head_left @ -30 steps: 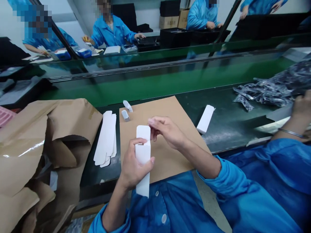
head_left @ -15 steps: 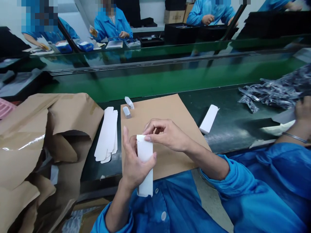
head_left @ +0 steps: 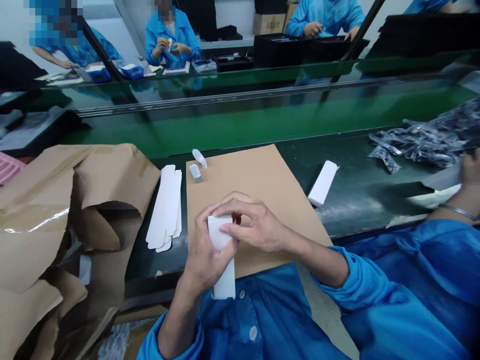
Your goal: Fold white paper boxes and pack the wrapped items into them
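Note:
My left hand [head_left: 204, 257] is wrapped round a small white carton [head_left: 224, 280], held upright over the near edge of a brown cardboard sheet [head_left: 262, 175]. My right hand [head_left: 255, 225] presses its fingers onto the carton's top end, where the flap is folded down. Both hands are closed on the carton. A stack of flat white carton blanks [head_left: 165, 207] lies left of the sheet. Two small grey-white pieces [head_left: 195, 172] rest at the sheet's far left corner.
A folded white carton [head_left: 322, 182] lies on the dark table to the right. Crumpled brown paper [head_left: 75, 200] fills the left. A pile of dark plastic bags [head_left: 423, 142] sits at far right beside a neighbour's hand [head_left: 470, 170]. A green conveyor belt [head_left: 243, 125] runs behind; workers in blue sit beyond it.
The carton's top flap, standing up a second ago, has been folded down. My right hand came down over the top end and my left fingers closed round the carton.

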### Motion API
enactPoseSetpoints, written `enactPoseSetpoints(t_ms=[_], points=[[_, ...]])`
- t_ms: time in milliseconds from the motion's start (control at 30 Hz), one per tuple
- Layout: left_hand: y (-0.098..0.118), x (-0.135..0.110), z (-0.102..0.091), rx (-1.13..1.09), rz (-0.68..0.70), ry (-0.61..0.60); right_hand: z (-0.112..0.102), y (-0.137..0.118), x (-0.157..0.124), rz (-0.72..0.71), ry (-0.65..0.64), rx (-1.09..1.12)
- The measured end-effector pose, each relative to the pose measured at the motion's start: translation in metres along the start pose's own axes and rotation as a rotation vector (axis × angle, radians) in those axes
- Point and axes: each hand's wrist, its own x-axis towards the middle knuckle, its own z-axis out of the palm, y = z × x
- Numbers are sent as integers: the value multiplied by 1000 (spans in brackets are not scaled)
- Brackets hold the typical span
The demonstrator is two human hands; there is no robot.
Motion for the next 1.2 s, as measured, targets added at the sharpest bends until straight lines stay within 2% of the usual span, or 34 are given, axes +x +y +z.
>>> enactPoseSetpoints(t_ms=[167, 300, 433, 567, 633, 700, 767, 833, 867, 933, 1000, 1067, 1133, 1200], points=[[-1, -5, 7, -90, -12, -2, -2, 1, -6, -95, -3, -127], [-1, -7, 10, -117, -26, -23, -5, 0, -9, -87, -26, -188], [0, -4, 8, -80, -1, -2, -4, 1, -9, -40, -51, -151], [1, 0, 5, -39, 25, 15, 7, 4, -12, -25, -1, -77], [0, 1, 6, -77, -22, 5, 11, 5, -14, -20, 26, -86], [-3, 2, 10, -133, -112, 24, 9, 6, -10, 10, -26, -118], [-10, 5, 15, -222, -233, 121, -1, 7, 5, 80, -145, -119], [-19, 9, 22, -405, -408, 256, -16, 12, 33, 191, -235, -165], [-24, 12, 25, -521, -501, 307, -23, 16, 52, 261, -242, -242], [-34, 17, 32, -698, -638, 362, -32, 30, 94, 395, -172, -472], [-43, 22, 39, -737, -675, 405, -31, 50, 134, 486, -95, -628], [-50, 26, 47, -688, -665, 464, -20, 71, 165, 546, -84, -689], [-55, 27, 52, -640, -664, 486, -8, 87, 183, 589, -110, -740], [-58, 23, 50, -583, -660, 466, -3, 96, 187, 604, -124, -798]])
